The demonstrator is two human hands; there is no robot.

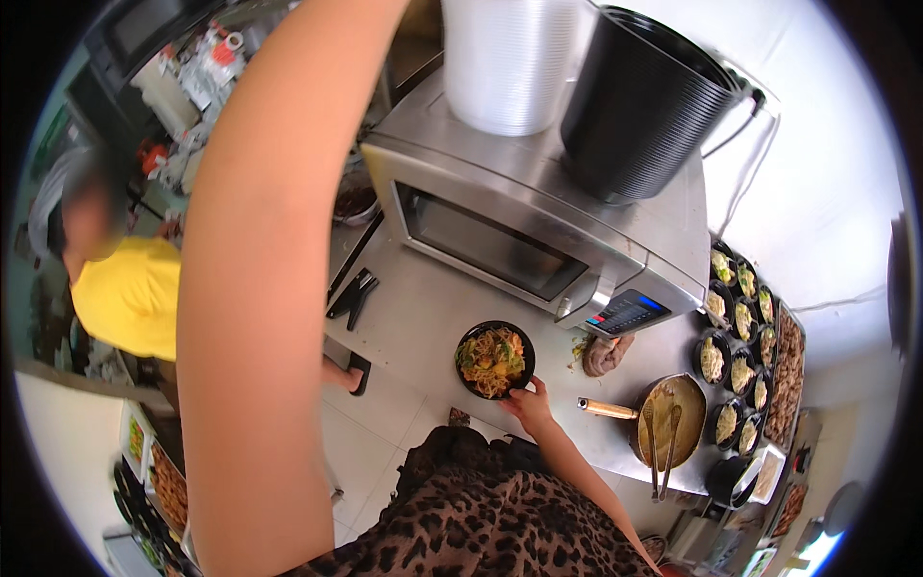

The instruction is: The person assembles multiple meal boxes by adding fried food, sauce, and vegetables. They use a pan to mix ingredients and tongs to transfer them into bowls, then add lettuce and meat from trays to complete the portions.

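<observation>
My right hand (530, 405) grips the near edge of a round black bowl (532, 353) with noodles and vegetables (492, 360) in it, by the edge of the steel counter. My left forearm rises large across the left of the picture and leaves at the top; the left hand is out of view. Before me stands a steel microwave oven (497, 238) with its door closed. On it are a tall stack of clear plastic containers (505, 65) and a stack of black plastic bowls (642, 108). A crumpled brown cloth (607, 355) lies right of the held bowl.
At right are a wooden-handled pan (685, 411) with tongs (663, 447) in it, several filled black bowls (712, 359) and a tray of brown food (787, 375). A black stapler-like tool (353, 297) lies at left. Beyond my forearm stands a person in yellow (130, 296).
</observation>
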